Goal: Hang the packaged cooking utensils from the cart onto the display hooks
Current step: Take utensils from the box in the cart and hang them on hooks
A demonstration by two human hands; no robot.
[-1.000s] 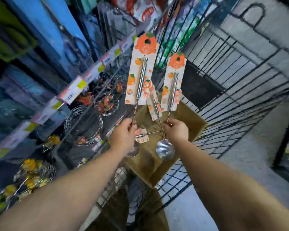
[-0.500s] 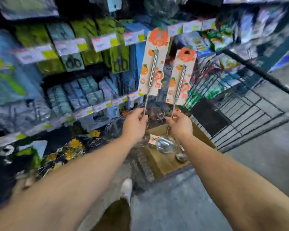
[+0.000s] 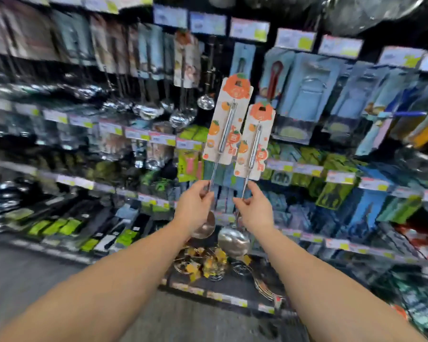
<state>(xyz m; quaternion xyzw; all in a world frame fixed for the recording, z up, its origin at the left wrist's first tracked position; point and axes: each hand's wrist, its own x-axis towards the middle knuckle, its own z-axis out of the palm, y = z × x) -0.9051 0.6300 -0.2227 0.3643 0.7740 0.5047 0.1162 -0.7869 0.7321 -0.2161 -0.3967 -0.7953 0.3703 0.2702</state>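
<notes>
head view | left hand (image 3: 195,208) pinching a ladle (image 3: 223,134) stem, right hand (image 3: 253,211) pinching another ladle (image 3: 253,144), both upright around 12 o'clock | orange-fruit cards, red lettering too blurry | price tags (image 3: 248,29) unreadable

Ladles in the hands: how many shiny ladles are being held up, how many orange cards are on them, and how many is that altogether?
Ladles: 2, one in the left hand, bowl at, one in the right hand, bowl at.
Orange cards: 2.
Total: 4.
</notes>
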